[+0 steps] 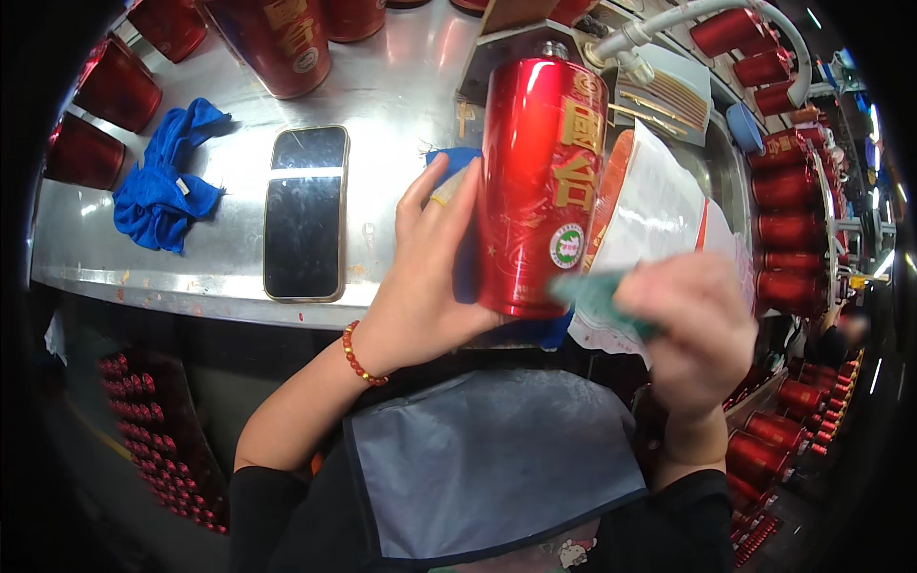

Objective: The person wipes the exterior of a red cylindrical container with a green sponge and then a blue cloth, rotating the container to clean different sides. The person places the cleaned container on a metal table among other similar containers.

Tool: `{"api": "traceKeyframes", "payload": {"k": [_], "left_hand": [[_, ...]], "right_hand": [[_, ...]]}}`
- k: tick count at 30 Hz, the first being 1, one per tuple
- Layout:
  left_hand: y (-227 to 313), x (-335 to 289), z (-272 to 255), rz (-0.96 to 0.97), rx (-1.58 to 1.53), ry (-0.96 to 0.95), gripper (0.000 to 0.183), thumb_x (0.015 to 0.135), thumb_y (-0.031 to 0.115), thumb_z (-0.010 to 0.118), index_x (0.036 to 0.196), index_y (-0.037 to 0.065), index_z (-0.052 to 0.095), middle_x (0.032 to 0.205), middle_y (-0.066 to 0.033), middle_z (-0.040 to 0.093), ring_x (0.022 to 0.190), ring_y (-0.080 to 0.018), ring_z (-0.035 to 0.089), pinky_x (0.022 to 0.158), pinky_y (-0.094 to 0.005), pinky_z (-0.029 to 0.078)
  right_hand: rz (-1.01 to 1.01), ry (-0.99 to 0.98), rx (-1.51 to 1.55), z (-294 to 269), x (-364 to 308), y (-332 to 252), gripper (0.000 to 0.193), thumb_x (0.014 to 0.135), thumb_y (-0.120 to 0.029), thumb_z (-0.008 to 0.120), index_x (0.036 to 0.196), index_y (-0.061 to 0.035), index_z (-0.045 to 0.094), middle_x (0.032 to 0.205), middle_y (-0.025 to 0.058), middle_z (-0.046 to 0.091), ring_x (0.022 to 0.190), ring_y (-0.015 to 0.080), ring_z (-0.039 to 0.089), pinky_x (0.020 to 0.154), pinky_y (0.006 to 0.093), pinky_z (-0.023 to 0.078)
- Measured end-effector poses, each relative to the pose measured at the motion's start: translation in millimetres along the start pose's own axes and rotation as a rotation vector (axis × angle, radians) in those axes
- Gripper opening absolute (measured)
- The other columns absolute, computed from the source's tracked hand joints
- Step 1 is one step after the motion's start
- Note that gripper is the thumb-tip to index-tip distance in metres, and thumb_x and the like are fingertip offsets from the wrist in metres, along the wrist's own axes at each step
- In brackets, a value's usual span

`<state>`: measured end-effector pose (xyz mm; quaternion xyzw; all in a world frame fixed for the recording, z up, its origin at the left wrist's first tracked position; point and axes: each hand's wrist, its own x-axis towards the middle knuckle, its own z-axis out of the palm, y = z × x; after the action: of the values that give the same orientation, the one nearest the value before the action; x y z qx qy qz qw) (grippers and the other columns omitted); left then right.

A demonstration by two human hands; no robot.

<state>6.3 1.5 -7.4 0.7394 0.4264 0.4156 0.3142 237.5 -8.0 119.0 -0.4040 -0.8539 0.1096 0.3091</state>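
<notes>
A glossy red bottle (521, 181) with gold lettering and a round white-and-green sticker lies on or leans over a blue cloth (465, 244) at the table's front edge. My left hand (430, 258) grips it from the left, the thumb by its base and the fingers along its side. One fingertip wears a pale yellowish covering. My right hand (693, 315), smeared by motion, pinches a flat green scraper-like piece (607, 301). Its tip reaches the bottle's lower right, close to the round sticker. White printed sheets (650, 210) lie right of the bottle.
A phone (306, 210) and a crumpled blue cloth (172, 181) rest on the metal table (401, 105) at left. Several red bottles (272, 48) stand behind. A white pipe (669, 33) arches at the far right, beside gold strips (659, 110). Racks of red bottles (788, 229) line the right.
</notes>
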Motion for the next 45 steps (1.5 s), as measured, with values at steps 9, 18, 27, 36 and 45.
{"api": "traceKeyframes", "payload": {"k": [9,18,27,36,45], "left_hand": [[-5,7,-8,0.047,0.044,-0.118,0.115,0.076,0.039,0.088,0.162,0.000,0.021,0.160,-0.0190,0.042,0.151,-0.0319,0.034,0.127,-0.0547,0.005],[3,3,-8,-0.054,0.181,-0.072,0.126,0.069,0.039,0.094,0.163,0.002,0.018,0.162,-0.0241,0.032,0.153,-0.0410,0.025,0.125,-0.0542,0.013],[39,16,-5,0.026,0.127,0.000,0.133,0.066,0.025,0.098,0.163,-0.002,0.010,0.158,-0.0299,0.032,0.142,-0.0456,0.039,0.115,-0.0477,0.039],[37,12,-3,-0.076,0.055,0.001,0.121,0.071,0.020,0.093,0.163,-0.003,0.017,0.158,-0.0311,0.034,0.142,-0.0467,0.042,0.116,-0.0470,0.039],[30,10,-6,-0.069,0.036,-0.026,0.131,0.068,0.027,0.096,0.163,-0.002,0.010,0.158,-0.0329,0.031,0.143,-0.0467,0.042,0.114,-0.0479,0.041]], "right_hand": [[-0.034,0.009,0.067,3,-24,18,0.033,0.068,0.006,0.077,0.096,-0.0094,0.081,0.096,0.0041,0.075,0.085,0.0235,0.067,0.081,0.0364,0.053],[-0.044,-0.031,0.121,19,-40,-1,0.032,0.064,-0.010,0.083,0.096,-0.0165,0.082,0.094,-0.0052,0.074,0.087,0.0167,0.058,0.079,0.0311,0.049],[0.004,0.139,-0.044,13,-13,9,0.045,0.059,0.001,0.080,0.103,-0.0105,0.080,0.091,0.0000,0.069,0.083,0.0201,0.059,0.071,0.0326,0.047],[-0.207,-0.031,-0.135,7,2,-4,0.038,0.067,-0.011,0.074,0.104,-0.0064,0.078,0.094,0.0001,0.067,0.077,0.0184,0.057,0.069,0.0334,0.045],[0.193,0.105,0.109,10,20,23,0.029,0.075,-0.005,0.086,0.102,-0.0063,0.077,0.083,0.0072,0.066,0.075,0.0247,0.060,0.067,0.0365,0.048]]}}
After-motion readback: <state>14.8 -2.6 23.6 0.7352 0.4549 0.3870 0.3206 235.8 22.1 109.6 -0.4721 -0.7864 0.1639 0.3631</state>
